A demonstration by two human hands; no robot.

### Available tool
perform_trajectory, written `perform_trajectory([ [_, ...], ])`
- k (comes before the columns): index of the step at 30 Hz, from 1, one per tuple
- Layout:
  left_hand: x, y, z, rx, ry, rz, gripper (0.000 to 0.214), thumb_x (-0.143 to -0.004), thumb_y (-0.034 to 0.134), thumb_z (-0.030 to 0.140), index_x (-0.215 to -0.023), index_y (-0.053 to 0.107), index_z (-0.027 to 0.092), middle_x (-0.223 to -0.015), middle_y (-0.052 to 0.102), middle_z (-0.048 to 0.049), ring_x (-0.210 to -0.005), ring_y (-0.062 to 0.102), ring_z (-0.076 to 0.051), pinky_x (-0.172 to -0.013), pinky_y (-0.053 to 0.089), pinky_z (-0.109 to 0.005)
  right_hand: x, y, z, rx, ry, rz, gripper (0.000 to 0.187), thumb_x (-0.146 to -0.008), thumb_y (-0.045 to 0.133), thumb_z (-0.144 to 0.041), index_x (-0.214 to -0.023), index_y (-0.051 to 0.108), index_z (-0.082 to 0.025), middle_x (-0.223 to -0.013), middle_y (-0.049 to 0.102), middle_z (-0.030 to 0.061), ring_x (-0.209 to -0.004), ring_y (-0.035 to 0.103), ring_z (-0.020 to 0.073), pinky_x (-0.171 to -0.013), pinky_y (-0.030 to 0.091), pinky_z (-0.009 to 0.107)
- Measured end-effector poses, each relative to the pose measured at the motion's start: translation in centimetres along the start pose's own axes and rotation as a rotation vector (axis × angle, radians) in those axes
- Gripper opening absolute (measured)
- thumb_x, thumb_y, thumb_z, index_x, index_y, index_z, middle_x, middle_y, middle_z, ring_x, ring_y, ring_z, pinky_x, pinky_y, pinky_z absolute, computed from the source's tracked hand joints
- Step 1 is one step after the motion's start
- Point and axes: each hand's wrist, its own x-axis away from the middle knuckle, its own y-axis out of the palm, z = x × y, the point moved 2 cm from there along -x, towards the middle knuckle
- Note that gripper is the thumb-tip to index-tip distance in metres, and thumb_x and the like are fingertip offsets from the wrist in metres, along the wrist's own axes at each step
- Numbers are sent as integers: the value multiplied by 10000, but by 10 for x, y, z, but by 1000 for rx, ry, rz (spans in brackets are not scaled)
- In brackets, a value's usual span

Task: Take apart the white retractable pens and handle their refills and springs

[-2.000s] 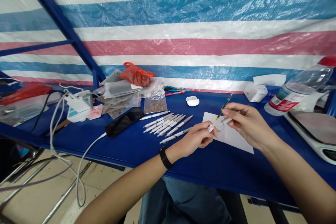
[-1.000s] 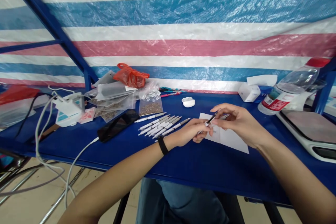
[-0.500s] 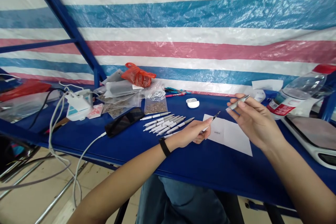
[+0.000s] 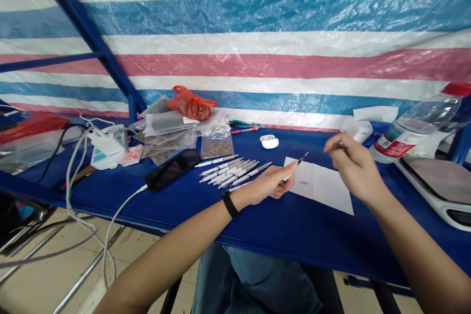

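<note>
My left hand (image 4: 270,186) rests on the blue table (image 4: 257,225) and is closed round a pen (image 4: 299,161). The pen's thin dark tip sticks out up and to the right, over a white sheet of paper (image 4: 326,189). My right hand (image 4: 351,169) hovers above the paper's far right corner, apart from the pen. It is blurred by motion with its fingers curled, so I cannot see what is in it. A row of several white and silver pens (image 4: 231,169) lies just left of my left hand.
A black phone (image 4: 172,170) on a white cable lies left of the pens. Behind are clear bags of small parts (image 4: 217,140), an orange bag (image 4: 191,103) and a white earbud case (image 4: 269,141). A tilted water bottle (image 4: 423,120) and a scale (image 4: 437,181) stand on the right.
My right hand pulled away from the pen to the right, holding a silver pen piece half a second ago, and is now moving and blurred. My left hand stays put with the pen.
</note>
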Motion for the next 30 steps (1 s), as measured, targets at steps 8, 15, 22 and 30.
perform_trajectory([
  [8,0,0,0,40,31,-55,627,-921,521,732,-618,442,189,-493,249,79,-416,189,-56,-449,156,-238,-1,9,12,513,18,-519,215,-806,596,-447,-831,632,-237,-664,583,9,-594,558,202,-608,386,326],
  [15,0,0,-1,34,15,-41,642,-896,537,754,-613,449,184,-483,252,81,-415,195,-52,-451,150,-235,2,17,19,513,2,-611,170,-832,532,-368,-829,621,-223,-851,684,93,-790,642,270,-705,448,370],
  [22,0,0,0,5,-8,-32,640,-891,528,759,-628,448,181,-494,249,84,-426,210,-55,-465,171,-229,5,24,16,505,23,-620,99,-802,517,-274,-785,592,-212,-886,721,108,-824,665,277,-737,470,371],
  [30,0,0,-1,-17,1,-27,640,-885,524,764,-632,449,181,-511,253,84,-437,226,-58,-471,192,-235,3,19,-1,230,-40,-366,211,-792,580,-427,-745,648,-233,-749,695,39,-630,563,189,-614,426,324],
])
